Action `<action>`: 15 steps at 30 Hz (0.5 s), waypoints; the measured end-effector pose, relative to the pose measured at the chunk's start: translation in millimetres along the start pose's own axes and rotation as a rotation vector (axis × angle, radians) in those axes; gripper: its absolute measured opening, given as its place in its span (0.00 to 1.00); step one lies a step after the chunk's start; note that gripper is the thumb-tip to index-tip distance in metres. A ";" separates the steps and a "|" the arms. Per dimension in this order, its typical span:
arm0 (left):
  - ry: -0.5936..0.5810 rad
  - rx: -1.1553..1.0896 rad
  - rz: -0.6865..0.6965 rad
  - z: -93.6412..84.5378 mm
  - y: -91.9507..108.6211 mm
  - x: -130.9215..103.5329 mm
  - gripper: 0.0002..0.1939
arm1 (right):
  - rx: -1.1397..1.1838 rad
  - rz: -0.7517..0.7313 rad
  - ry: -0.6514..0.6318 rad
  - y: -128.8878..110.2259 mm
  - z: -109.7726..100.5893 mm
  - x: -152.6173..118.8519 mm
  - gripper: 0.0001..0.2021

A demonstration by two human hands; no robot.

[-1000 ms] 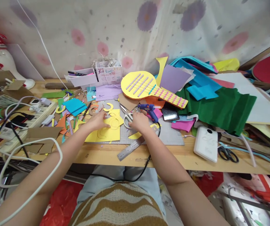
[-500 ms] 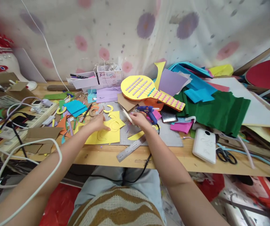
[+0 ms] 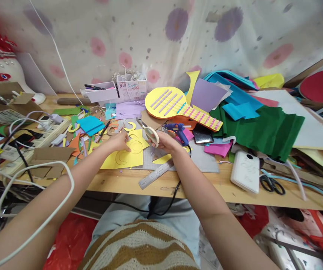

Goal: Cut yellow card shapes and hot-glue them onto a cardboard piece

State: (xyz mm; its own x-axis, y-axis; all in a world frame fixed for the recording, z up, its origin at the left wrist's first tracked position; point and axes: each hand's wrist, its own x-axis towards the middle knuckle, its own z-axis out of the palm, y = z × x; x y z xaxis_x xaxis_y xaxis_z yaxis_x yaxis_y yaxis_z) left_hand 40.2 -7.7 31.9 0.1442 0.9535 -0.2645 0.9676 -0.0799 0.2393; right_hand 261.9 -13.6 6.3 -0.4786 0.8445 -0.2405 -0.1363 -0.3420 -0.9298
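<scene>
A yellow paper sheet (image 3: 135,159) with curved shapes drawn in pencil lies on the grey cutting mat (image 3: 203,161). Over its left part is my left hand (image 3: 119,142), thumb and forefinger apart and touching the paper; its other fingers are hidden. My right hand (image 3: 165,143) grips scissors (image 3: 151,135) by their cream handles, above the sheet's right edge. The blades point away to the upper left. Small cut yellow crescents (image 3: 130,126) lie just beyond the sheet. A steel ruler (image 3: 156,175) slants across the mat's front edge, below my right hand.
A yellow paper guitar (image 3: 165,103) lies behind the blue glue gun (image 3: 178,131). Green crepe paper (image 3: 265,131), a white power bank (image 3: 245,171) and black scissors (image 3: 272,184) are at the right. A white cable (image 3: 70,187) loops over my left forearm. Paper scraps and a power strip (image 3: 37,140) crowd the left.
The scissors have turned in my right hand, so their handles and blades now show more fully. My left hand has shifted slightly, its thumb drawn back a little on the yellow sheet.
</scene>
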 end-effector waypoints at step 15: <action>-0.072 0.248 0.029 -7.5 6.5 5.9 0.24 | 0.090 -0.146 0.001 -4.3 9.0 -3.2 0.24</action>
State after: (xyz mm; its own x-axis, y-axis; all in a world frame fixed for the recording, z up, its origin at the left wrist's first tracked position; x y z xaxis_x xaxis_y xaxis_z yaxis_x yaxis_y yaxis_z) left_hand 45.8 -0.4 39.0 0.1780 0.9274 -0.3290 0.9829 -0.1838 0.0137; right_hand 256.2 -18.5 13.6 -0.4468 0.8885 -0.1050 -0.2812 -0.2509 -0.9263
